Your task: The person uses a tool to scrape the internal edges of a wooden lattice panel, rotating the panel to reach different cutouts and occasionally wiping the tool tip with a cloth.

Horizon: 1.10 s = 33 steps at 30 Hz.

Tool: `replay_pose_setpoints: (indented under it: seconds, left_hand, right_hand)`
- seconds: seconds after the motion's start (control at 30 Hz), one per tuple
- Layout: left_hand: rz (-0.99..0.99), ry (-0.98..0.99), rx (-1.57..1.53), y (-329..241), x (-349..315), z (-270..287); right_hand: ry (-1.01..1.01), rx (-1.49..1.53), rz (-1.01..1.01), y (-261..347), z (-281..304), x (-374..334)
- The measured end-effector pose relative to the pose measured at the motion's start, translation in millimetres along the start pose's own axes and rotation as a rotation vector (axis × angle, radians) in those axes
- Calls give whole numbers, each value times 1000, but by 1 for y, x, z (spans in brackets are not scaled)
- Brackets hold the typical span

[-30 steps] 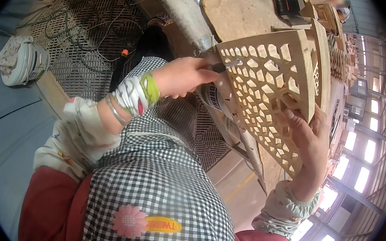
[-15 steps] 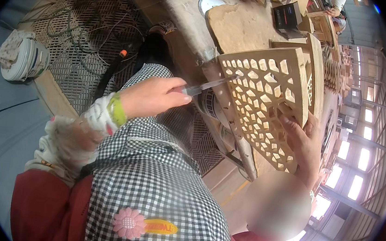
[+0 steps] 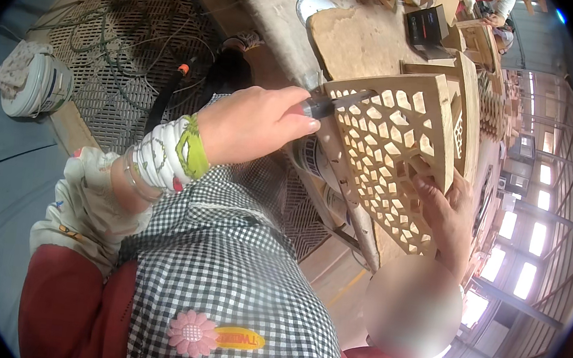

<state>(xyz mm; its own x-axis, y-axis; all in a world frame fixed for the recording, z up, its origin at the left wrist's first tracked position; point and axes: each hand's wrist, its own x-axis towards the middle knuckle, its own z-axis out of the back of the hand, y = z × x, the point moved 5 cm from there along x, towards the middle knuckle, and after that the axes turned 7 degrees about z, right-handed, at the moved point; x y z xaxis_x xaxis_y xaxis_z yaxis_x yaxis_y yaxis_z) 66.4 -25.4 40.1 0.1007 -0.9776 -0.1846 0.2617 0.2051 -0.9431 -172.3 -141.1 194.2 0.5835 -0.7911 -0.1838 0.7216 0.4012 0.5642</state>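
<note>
Two hands work at a wooden table (image 3: 355, 41) that runs from twelve o'clock down toward the middle; its pale top is worn and bears a dark box (image 3: 426, 28) near one o'clock and a white dish (image 3: 311, 3) at twelve o'clock; metal floor grating (image 3: 115, 59) with loose cables covers the ground at ten o'clock, and a white bucket (image 3: 33, 82) with a rag on it stands at nine o'clock; bright window panes line the hall wall at four o'clock; the carved wooden lattice panel (image 3: 392, 155) stands tilted just right of centre, its lower edge toward five o'clock; the left hand (image 3: 257, 124), coming from eight o'clock, is clenched round a slim dark tool (image 3: 331, 105) whose tip touches the panel's upper left corner; the right hand (image 3: 445, 218) at four o'clock grasps the panel's lower right edge, fingers (image 3: 430, 193) pressed against the fretwork; more such panels (image 3: 479, 80) stand just behind it at two o'clock
</note>
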Motion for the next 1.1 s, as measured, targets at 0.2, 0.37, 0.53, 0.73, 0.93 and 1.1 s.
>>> replay_pose_setpoints:
  seconds: [0.2, 0.37, 0.53, 0.73, 0.93, 1.1]
  left_hand:
    - [146, 258, -216, -2, 21, -7]
    - [284, 464, -492, 10, 26, -17]
    - [333, 497, -565, 24, 5, -12]
    - [334, 398, -500, 49, -18, -13]
    - [210, 197, -322, 25, 6, -17]
    - [134, 201, -252, 21, 22, -24]
  right_hand:
    - [25, -29, 1, 1, 0, 0]
    - [56, -37, -19, 8, 0, 1]
    - [77, 23, -66, 3, 2, 2]
    - [66, 90, -96, -3, 5, 2]
    - [23, 65, 37, -16, 3, 2]
    - [44, 45, 40, -12, 3, 2]
